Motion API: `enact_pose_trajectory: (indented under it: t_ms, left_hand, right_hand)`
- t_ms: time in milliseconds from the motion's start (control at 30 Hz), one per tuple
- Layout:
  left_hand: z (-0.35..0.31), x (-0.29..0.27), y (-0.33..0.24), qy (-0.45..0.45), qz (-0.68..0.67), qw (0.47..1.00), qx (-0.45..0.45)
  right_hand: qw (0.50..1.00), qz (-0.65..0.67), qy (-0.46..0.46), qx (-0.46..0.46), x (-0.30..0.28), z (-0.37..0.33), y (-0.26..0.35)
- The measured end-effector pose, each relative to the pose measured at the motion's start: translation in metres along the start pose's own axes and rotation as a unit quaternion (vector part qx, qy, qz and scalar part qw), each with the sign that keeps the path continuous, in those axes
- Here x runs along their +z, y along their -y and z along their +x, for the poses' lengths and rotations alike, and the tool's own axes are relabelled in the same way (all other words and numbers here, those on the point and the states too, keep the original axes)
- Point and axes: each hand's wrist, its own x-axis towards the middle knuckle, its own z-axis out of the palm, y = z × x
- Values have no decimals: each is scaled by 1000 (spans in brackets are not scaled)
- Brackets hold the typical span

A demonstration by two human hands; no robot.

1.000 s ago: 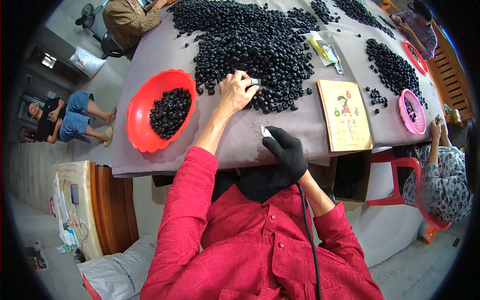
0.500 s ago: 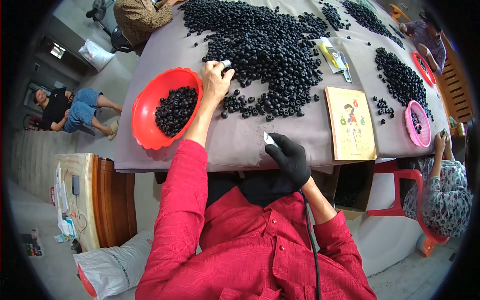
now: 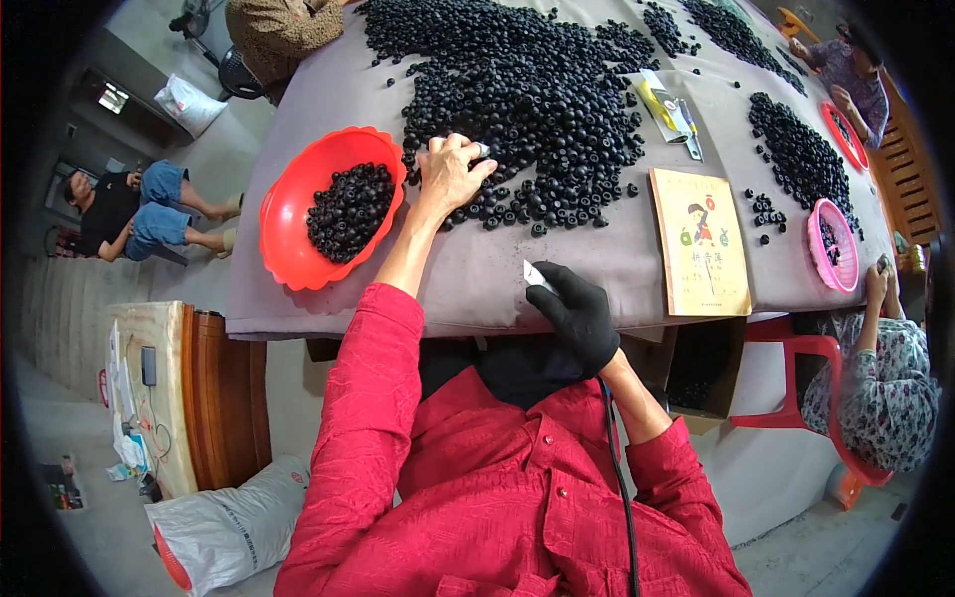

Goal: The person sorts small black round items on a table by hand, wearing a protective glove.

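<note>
The left hand (image 3: pixel 450 171) reaches far across the surface (image 3: pixel 477 279), fingers curled over the near left edge of a big heap of black rings (image 3: pixel 517 90), pinching a small pale piece at the fingertips. Just left of it sits a red bowl (image 3: pixel 298 229) partly filled with rings. The right hand (image 3: pixel 580 310), in a black glove, rests at the near edge, gripping a small blade (image 3: pixel 535 276). A yellow booklet (image 3: pixel 700 244) lies to the right.

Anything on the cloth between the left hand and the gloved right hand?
No. In the head view, only bare grey cloth lies between the left hand and the right hand; the black pieces end near the left hand.
</note>
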Motion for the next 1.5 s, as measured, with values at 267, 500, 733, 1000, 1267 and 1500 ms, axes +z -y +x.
enact_pose_trajectory:
  t_ms: [267, 500, 733, 1000, 1267, 1500]
  left_hand:
    - [-39, -16, -17, 7, -47, 998, 36]
    - [-69, -39, -21, -40, -70, 989, 124]
    - [-126, -52, -25, -133, -16, 991, 4]
    - [-128, -46, -14, -105, -119, 986, -50]
    - [-122, -36, -67, 4, -707, 662, -248]
    - [-125, -16, -89, 107, -810, 521, -248]
  right_hand:
    - [1000, 9, 2, 0, -3, -1, 3]
    - [999, 34, 3, -6, -2, -2, -4]
    - [999, 38, 11, 13, -2, -1, 1]
    - [998, 55, 10, 19, 0, -3, 3]
    - [998, 39, -20, 40, 1, 0, -6]
    - [995, 45, -85, 15, 2, 7, -10]
